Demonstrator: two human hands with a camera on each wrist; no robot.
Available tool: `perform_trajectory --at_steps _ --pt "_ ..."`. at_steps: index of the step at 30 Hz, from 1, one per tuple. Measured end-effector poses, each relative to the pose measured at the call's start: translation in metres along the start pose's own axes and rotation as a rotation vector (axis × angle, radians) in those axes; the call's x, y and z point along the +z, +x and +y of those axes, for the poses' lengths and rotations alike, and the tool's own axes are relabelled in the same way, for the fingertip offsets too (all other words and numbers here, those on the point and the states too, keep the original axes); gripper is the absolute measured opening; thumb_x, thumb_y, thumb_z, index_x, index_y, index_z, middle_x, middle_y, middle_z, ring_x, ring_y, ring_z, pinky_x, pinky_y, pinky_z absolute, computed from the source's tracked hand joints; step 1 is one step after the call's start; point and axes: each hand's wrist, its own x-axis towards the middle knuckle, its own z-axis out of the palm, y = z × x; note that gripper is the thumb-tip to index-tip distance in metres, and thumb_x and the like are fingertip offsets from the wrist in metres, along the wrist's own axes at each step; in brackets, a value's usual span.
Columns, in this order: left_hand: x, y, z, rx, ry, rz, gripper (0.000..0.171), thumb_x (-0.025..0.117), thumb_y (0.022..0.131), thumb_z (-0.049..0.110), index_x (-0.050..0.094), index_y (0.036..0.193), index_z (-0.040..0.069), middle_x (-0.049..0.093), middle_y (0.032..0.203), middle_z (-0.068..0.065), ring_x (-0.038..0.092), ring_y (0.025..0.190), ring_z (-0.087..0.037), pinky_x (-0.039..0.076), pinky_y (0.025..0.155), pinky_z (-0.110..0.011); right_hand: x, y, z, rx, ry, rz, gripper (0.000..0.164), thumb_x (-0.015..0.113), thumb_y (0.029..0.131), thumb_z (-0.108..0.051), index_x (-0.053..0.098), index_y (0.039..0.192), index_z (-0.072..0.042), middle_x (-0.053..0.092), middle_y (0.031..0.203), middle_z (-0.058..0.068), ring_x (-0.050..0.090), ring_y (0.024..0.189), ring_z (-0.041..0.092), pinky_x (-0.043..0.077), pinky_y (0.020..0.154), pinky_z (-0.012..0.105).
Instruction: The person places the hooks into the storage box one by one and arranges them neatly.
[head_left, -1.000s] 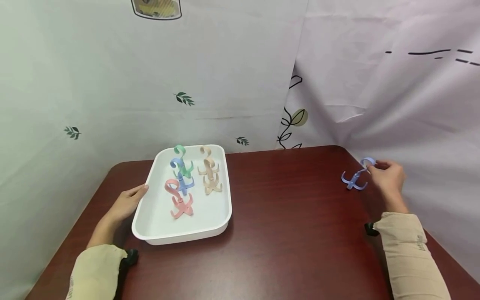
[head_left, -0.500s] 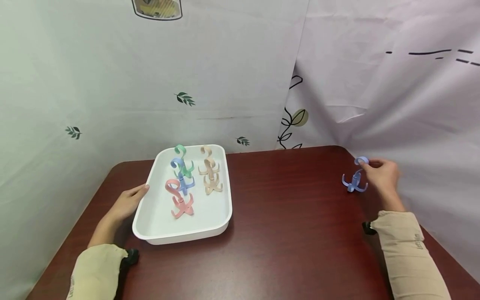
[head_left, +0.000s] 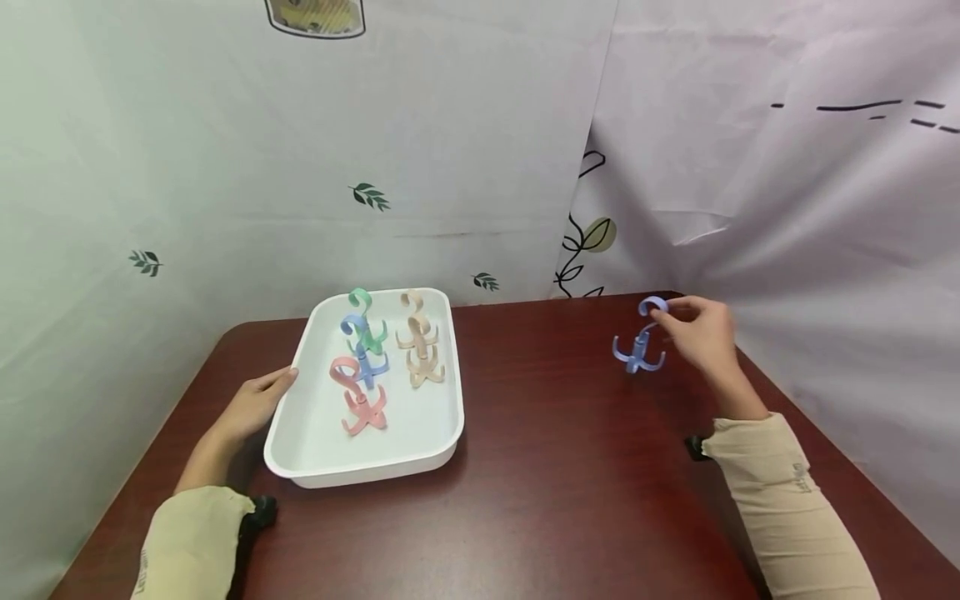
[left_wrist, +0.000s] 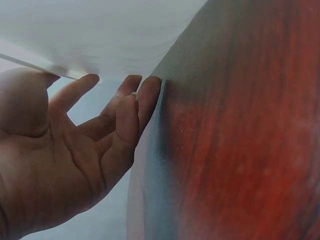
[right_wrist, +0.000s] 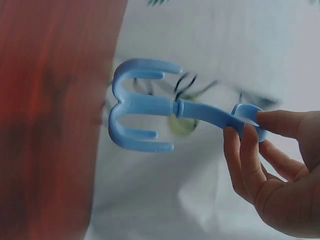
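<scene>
My right hand pinches a blue four-prong hanger hook by its curved top, between thumb and fingers. The prongs hang downward over the right part of the table; in the right wrist view the held blue hook shows whole. At the left, my left hand grips the side of a white tray, thumb at the rim and fingers against the outer wall. Inside the tray stand similar hooks: a green one, a blue one, a pink one and two beige ones.
A dark red-brown table lies under everything. Pale printed cloth hangs behind the table and along both sides, close to its far edge.
My right hand has carried the blue hanger hook leftward from the table's right edge, and the hook now hangs more upright. The left hand and the tray have stayed put.
</scene>
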Motion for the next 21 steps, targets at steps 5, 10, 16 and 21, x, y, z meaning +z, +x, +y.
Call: perform_trajectory --at_steps 5,10,16,21 --pt "0.002 0.0 -0.001 -0.004 0.002 0.001 0.075 0.035 0.105 0.052 0.03 0.151 -0.008 0.049 0.135 -0.039 0.065 0.101 -0.035 0.057 0.079 -0.043 0.022 -0.003 -0.033 -0.065 0.069 -0.042 0.03 0.075 0.09 -0.017 0.071 0.107 0.007 0.071 0.098 0.027 0.062 0.056 -0.006 0.054 0.056 0.019" --pt "0.002 0.002 -0.002 -0.001 0.004 -0.002 0.075 0.034 0.105 0.052 0.03 0.151 -0.007 0.049 0.136 -0.037 0.064 0.104 -0.036 0.055 0.082 -0.045 0.042 -0.009 -0.066 -0.115 0.139 -0.108 0.028 0.077 0.088 -0.016 0.072 0.104 0.006 0.072 0.096 0.025 0.063 0.059 -0.005 0.056 0.057 0.021" --pt "0.001 0.002 -0.001 -0.006 -0.004 -0.005 0.075 0.035 0.105 0.052 0.029 0.151 -0.008 0.05 0.136 -0.037 0.065 0.102 -0.034 0.056 0.081 -0.043 0.068 -0.017 -0.1 -0.148 0.217 -0.204 0.027 0.078 0.088 -0.018 0.073 0.103 0.003 0.074 0.094 0.02 0.067 0.061 0.004 0.057 0.059 0.026" --pt "0.002 0.001 -0.001 -0.009 -0.017 -0.004 0.075 0.035 0.105 0.051 0.029 0.151 -0.007 0.049 0.136 -0.037 0.065 0.101 -0.033 0.056 0.079 -0.042 0.09 -0.027 -0.129 -0.173 0.309 -0.281 0.024 0.079 0.087 -0.014 0.073 0.103 0.002 0.074 0.092 0.017 0.069 0.062 0.013 0.058 0.059 0.03"
